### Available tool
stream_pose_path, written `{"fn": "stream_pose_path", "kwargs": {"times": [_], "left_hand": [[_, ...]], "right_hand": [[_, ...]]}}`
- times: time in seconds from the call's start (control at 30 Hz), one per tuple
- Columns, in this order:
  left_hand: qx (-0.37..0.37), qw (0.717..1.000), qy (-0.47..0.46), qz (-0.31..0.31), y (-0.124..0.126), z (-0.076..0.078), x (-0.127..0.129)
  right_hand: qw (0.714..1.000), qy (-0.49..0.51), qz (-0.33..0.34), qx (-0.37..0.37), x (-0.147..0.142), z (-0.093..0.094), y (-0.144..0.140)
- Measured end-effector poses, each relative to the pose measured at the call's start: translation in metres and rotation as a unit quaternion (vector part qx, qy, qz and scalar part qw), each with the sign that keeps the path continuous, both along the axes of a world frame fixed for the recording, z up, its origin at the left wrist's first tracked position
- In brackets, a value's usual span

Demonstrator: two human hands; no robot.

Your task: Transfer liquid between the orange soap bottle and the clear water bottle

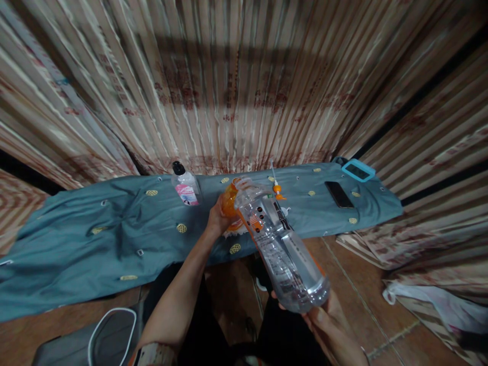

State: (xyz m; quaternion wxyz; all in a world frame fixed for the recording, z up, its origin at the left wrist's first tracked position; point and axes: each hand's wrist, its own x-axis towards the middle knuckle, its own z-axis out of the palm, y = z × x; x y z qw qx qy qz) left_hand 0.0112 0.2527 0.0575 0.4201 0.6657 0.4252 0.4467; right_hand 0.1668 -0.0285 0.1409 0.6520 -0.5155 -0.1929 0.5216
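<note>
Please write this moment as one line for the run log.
left hand: holds orange container | right hand: holds clear plastic bottle at base, tilted, mouth at container | surface: blue-grey cloth

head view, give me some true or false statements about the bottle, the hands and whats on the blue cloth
1. The right hand holds the big clear plastic bottle at its base. True.
2. The big bottle stands upright on the cloth. False: it is tilted, its neck pointing toward the orange container.
3. The left hand is on the orange container. True.
4. The small bottle with the pink label has a white cap. False: its cap is black.
5. A dark phone lies flat on the blue cloth, to the right of the hands. True.
6. The blue-framed device sits at the left end of the cloth. False: it is at the far right end.
</note>
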Motion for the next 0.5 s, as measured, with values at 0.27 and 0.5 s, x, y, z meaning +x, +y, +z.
{"fn": "stream_pose_path", "kwargs": {"times": [0.27, 0.5], "left_hand": [[0.000, 1.000, -0.012, -0.002, 0.0002, 0.0000, 0.0010], [-0.001, 1.000, 0.004, 0.011, 0.0001, 0.0022, 0.0005]], "right_hand": [[1.000, -0.001, -0.011, 0.002, -0.0014, 0.0011, 0.0002], [0.999, -0.028, 0.002, 0.021, 0.0029, -0.0040, 0.0002]]}}
